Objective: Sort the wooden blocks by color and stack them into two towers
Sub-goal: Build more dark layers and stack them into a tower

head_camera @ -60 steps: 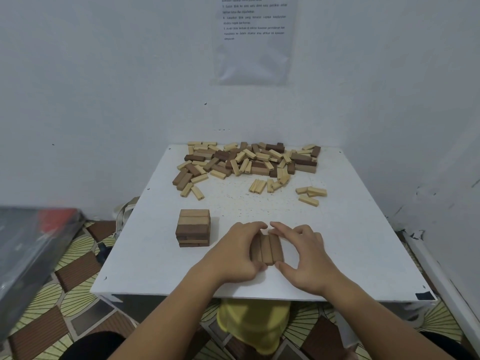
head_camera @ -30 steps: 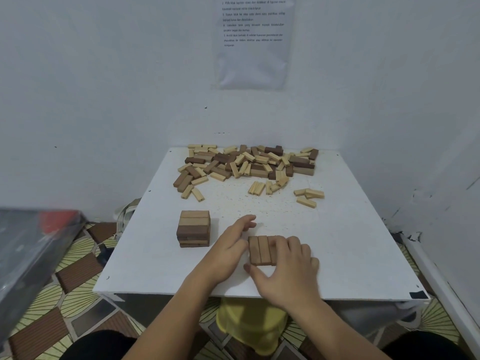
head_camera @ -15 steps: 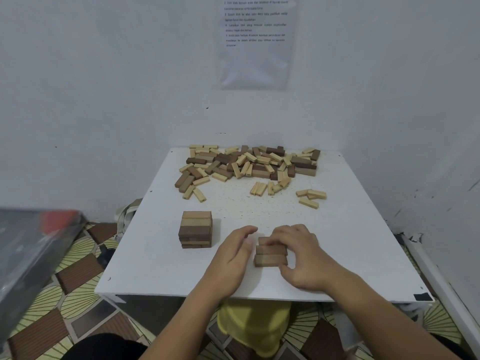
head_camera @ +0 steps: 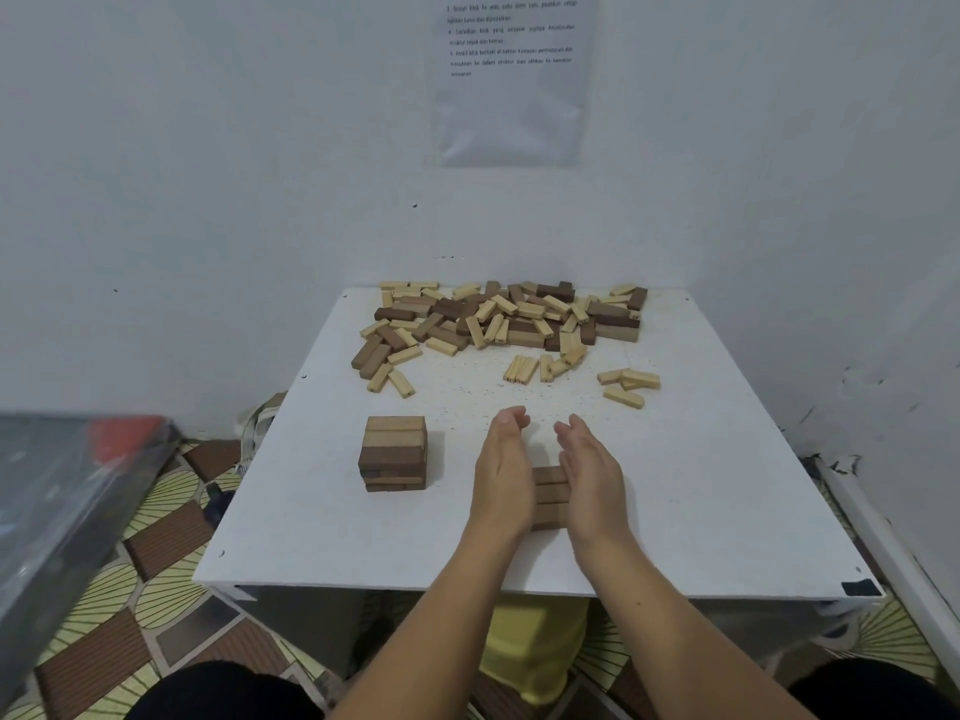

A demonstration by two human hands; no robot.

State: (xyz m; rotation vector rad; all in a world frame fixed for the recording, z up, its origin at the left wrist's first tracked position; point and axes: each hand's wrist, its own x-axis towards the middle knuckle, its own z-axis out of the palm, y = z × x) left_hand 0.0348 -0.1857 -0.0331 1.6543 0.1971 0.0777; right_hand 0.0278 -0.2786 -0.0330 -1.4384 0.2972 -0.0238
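Two flat palms, fingers straight: left hand [head_camera: 501,475] and right hand [head_camera: 589,478] flank the brown blocks [head_camera: 549,495], hiding both ends; contact and layer count unclear.

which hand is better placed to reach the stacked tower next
Left, probably: the left hand flanks the block row on the side facing the tower; the right hand is beyond the row.
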